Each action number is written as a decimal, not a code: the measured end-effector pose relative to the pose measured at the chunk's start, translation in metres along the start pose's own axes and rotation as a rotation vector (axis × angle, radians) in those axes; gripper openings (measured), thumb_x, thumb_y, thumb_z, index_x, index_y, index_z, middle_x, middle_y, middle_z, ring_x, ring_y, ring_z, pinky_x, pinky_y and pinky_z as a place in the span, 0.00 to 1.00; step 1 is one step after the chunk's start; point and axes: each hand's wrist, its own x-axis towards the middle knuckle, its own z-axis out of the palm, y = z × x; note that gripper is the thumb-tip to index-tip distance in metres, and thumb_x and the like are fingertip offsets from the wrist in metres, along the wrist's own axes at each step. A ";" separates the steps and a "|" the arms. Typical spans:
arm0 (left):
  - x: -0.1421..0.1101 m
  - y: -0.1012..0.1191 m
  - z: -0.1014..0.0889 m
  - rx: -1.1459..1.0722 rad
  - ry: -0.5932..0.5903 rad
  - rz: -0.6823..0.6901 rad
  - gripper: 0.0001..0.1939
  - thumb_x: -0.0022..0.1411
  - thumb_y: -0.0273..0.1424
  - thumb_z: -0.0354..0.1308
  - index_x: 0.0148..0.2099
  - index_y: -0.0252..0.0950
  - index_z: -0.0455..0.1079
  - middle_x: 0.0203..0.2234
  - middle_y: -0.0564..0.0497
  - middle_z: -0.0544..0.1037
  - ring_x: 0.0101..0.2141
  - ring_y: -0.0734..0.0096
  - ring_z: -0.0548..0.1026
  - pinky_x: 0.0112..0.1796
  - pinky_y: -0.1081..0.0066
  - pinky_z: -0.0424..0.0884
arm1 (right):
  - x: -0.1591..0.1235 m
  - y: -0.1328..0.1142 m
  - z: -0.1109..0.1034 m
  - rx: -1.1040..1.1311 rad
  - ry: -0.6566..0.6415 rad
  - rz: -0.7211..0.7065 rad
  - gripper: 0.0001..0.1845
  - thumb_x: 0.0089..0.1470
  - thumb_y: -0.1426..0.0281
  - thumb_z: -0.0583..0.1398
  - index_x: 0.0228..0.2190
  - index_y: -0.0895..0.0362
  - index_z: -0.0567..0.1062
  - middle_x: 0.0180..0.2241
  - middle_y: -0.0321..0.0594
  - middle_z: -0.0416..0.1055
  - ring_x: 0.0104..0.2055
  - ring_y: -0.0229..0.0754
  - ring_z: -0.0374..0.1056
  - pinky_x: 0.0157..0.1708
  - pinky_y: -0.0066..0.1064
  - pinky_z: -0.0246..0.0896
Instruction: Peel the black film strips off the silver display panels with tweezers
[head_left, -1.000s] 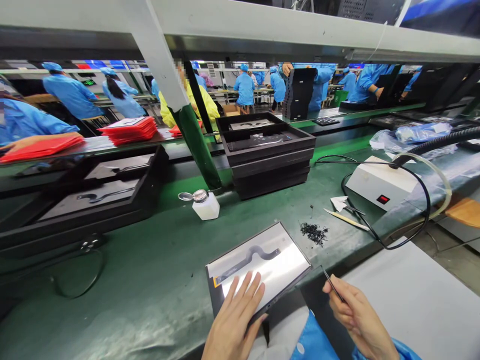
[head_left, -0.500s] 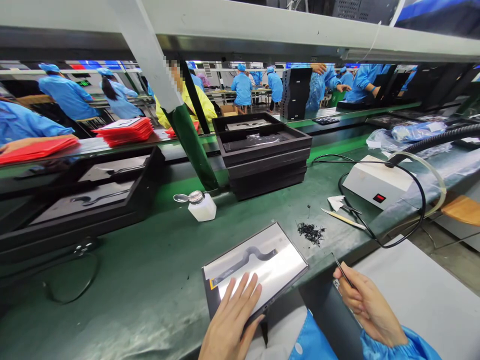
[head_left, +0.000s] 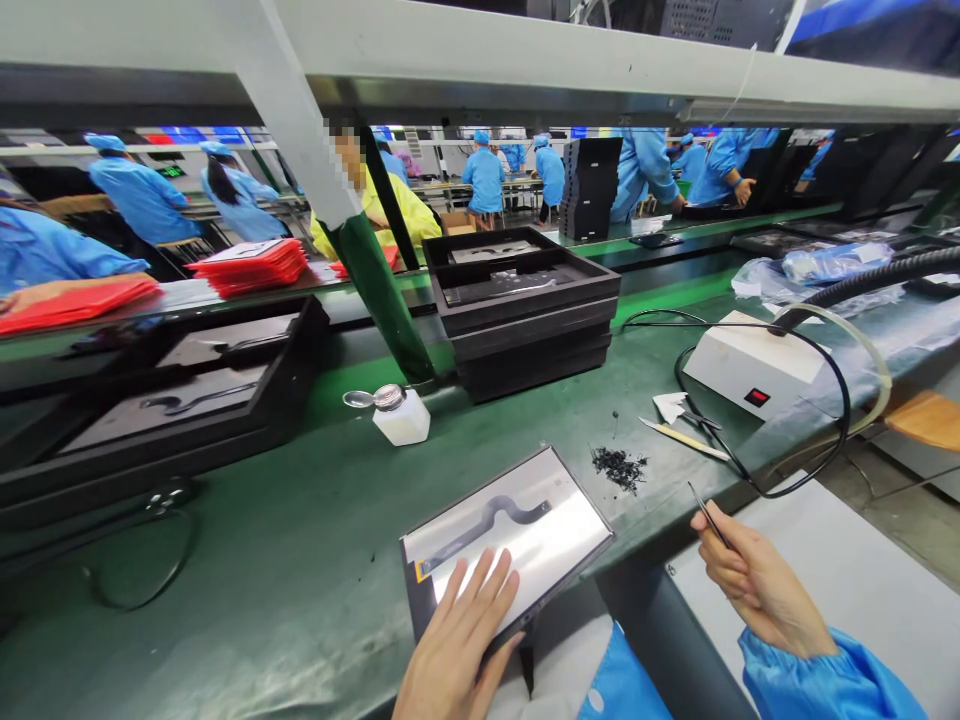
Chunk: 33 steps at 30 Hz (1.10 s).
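A display panel (head_left: 559,525) with a silvery back lies on the green bench at its front edge. A dark ribbon cable (head_left: 495,522) curves over its back, with an orange-edged end at the left. Flat on the panel's near left part rests my left hand (head_left: 461,635), fingers stretched out and thumb by the front edge. My right hand (head_left: 761,570) is closed around thin dark tweezers (head_left: 709,515), held in the air right of the panel and apart from it. A dark strip (head_left: 528,665) hangs below the panel's front edge.
Black scraps (head_left: 619,468) lie in a heap beyond the panel, near a pale-handled blade (head_left: 686,438). Behind are a white dispenser bottle (head_left: 403,418), stacked black trays (head_left: 532,345), and a white box (head_left: 754,360) with a hose. Another black tray (head_left: 292,385) stands left. Co-workers sit across.
My right hand has moved right and slightly up with the tweezers, away from the panel. My left hand stays on the panel. In the background, a co-worker's hands have shifted.
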 end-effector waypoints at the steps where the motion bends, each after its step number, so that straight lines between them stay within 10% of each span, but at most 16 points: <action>1: 0.000 0.000 0.000 0.004 0.003 0.002 0.25 0.72 0.26 0.50 0.69 0.35 0.58 0.60 0.44 0.71 0.62 0.59 0.66 0.63 0.56 0.60 | 0.001 -0.002 -0.001 0.000 0.009 -0.004 0.30 0.35 0.47 0.74 0.26 0.59 0.74 0.13 0.20 0.44 0.15 0.24 0.34 0.11 0.16 0.29; 24: 0.008 0.002 -0.009 0.043 -0.014 0.031 0.23 0.72 0.26 0.51 0.67 0.32 0.61 0.60 0.43 0.72 0.63 0.60 0.65 0.64 0.59 0.57 | 0.026 -0.039 -0.033 0.057 0.035 -0.102 0.25 0.37 0.52 0.75 0.24 0.58 0.74 0.13 0.21 0.46 0.15 0.26 0.34 0.09 0.16 0.31; 33: 0.003 0.007 -0.012 0.033 -0.075 -0.122 0.30 0.73 0.30 0.50 0.73 0.37 0.48 0.61 0.44 0.70 0.62 0.55 0.65 0.59 0.59 0.67 | 0.029 -0.056 -0.037 0.047 0.092 -0.148 0.21 0.38 0.56 0.75 0.21 0.58 0.75 0.13 0.23 0.46 0.15 0.25 0.34 0.09 0.18 0.32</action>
